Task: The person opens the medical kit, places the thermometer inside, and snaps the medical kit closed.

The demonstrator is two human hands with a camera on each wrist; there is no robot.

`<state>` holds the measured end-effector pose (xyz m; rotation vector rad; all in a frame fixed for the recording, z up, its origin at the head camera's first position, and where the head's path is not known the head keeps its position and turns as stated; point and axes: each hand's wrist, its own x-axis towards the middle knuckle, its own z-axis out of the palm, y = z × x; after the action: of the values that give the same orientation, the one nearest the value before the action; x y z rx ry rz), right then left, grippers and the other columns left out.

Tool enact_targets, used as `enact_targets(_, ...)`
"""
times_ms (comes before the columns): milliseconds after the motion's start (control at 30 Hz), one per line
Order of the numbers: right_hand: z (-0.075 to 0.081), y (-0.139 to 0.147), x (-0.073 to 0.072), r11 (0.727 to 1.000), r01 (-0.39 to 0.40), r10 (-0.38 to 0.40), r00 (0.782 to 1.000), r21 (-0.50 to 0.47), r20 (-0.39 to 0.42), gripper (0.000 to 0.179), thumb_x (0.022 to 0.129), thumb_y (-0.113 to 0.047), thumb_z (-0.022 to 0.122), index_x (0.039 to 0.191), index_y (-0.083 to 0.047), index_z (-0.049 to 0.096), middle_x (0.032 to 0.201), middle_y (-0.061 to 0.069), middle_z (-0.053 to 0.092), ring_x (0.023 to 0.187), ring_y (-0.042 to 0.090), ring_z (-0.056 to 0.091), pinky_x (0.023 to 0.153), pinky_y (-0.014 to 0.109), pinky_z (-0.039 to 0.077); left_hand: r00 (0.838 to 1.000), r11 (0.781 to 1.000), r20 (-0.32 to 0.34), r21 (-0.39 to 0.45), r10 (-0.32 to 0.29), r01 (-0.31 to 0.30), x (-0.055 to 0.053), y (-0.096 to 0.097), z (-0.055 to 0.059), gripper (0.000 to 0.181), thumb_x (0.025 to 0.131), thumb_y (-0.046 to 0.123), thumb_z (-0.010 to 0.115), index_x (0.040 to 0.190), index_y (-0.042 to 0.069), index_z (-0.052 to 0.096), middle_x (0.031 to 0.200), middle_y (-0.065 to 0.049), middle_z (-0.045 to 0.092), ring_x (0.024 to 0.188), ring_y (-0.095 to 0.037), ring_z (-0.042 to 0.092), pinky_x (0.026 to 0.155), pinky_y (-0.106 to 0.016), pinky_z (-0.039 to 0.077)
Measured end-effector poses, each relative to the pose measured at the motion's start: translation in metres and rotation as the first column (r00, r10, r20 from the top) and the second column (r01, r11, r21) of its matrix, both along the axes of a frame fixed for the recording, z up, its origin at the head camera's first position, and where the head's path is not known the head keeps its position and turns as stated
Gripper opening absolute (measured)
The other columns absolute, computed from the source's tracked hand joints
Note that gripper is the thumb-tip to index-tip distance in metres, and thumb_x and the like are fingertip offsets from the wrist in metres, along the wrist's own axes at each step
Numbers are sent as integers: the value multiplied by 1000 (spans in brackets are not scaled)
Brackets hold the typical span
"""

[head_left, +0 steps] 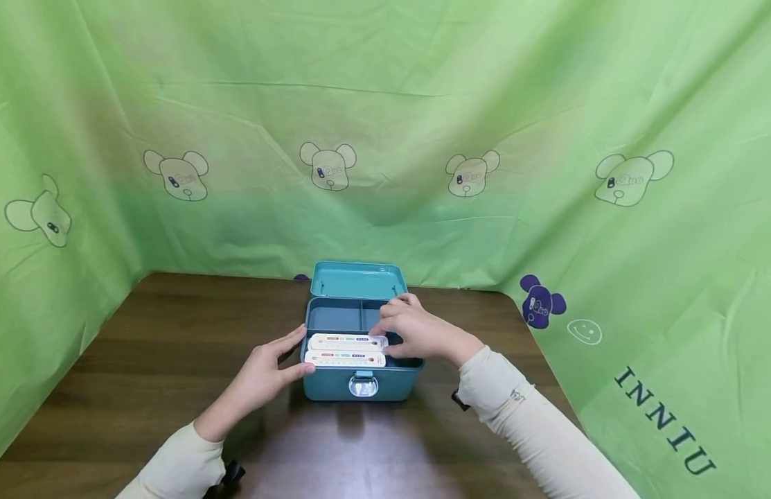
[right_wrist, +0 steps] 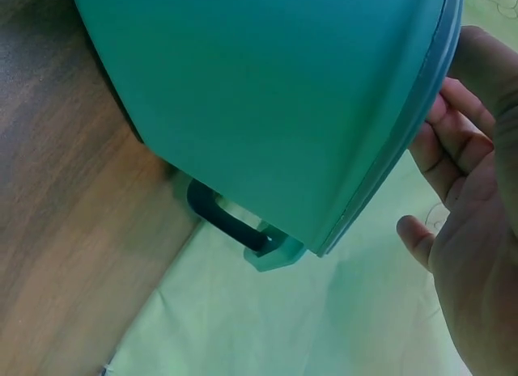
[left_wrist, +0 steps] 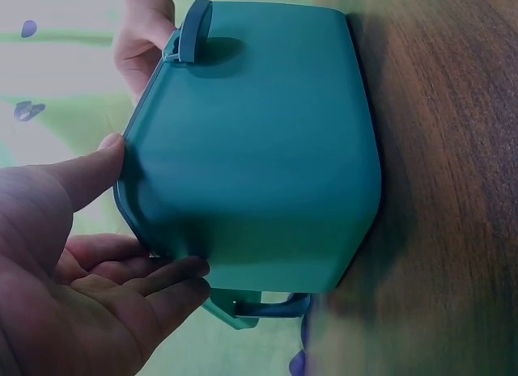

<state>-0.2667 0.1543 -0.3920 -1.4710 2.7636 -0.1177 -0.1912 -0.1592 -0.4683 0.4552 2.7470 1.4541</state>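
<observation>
A teal storage box (head_left: 325,388) stands with its lid (head_left: 360,279) raised at the back. Two long white strips with scale-like markings, apparently thermometers, lie side by side inside: the far thermometer (head_left: 341,342) and the near thermometer (head_left: 344,358). My right hand (head_left: 416,333) reaches in over the right rim, its thumb and forefinger pinching the right end of the far one. In the right wrist view, the box wall hides those fingertips. My left hand (head_left: 267,374) rests against the box's left front corner, thumb on the rim, loosely extended fingers along the side (left_wrist: 174,283).
A divided tray (head_left: 333,319) takes up the back of the box. On the front hangs a metallic latch (head_left: 363,386); a dark handle (right_wrist: 227,222) projects at the back. The brown wooden table (head_left: 192,333) is enclosed by green printed cloth (head_left: 248,229).
</observation>
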Motion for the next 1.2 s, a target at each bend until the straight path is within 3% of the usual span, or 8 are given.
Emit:
enact_targets(233, -2, -1, 1, 1000, -16, 16, 1000, -11, -3, 28, 91, -25, 80, 118, -23, 76, 102, -11, 62, 108, 12, 53, 115, 54, 27, 999, 1000, 32, 9, -3, 3, -1, 0, 2, 82, 88, 40, 81, 155, 10, 45, 160, -3, 42, 147, -30, 41, 116, -52, 40)
enact_targets(467, -6, 0, 3, 998, -51, 50, 998, -43, -42, 26, 92, -21, 78, 118, -23, 77, 102, -6, 67, 108, 14, 54, 114, 57, 28, 1000, 1000, 17, 2, -4, 4, -1, -1, 4, 82, 88, 40, 81, 154, 8, 45, 160, -5, 43, 146, -32, 43, 114, -53, 42)
enact_targets(833, -9, 4, 4, 993, -64, 55, 994, -96, -94, 26, 90, -22, 81, 116, -23, 76, 111, -10, 72, 114, 15, 59, 112, 55, 32, 1000, 999, -2, -40, -13, 13, -5, -4, 6, 82, 86, 45, 82, 152, 8, 49, 156, -8, 49, 142, -34, 48, 111, -53, 45)
enact_targets(1067, -13, 10, 3, 987, -58, 48, 996, -153, -72, 25, 91, -17, 78, 116, -19, 75, 114, -6, 73, 115, 18, 60, 110, 53, 35, 998, 1000, 57, -1, 7, -7, -11, -7, 13, 67, 89, 40, 81, 144, 9, 60, 141, -13, 64, 129, -32, 62, 101, -47, 55)
enact_targets(1200, -15, 17, 3, 978, -31, 23, 999, -208, -39, 27, 92, -17, 77, 119, -17, 75, 117, -4, 71, 118, 19, 59, 109, 48, 36, 999, 1000, 41, -18, 9, -8, -17, -9, 17, 58, 91, 38, 79, 138, 7, 65, 134, -13, 68, 123, -32, 65, 97, -47, 57)
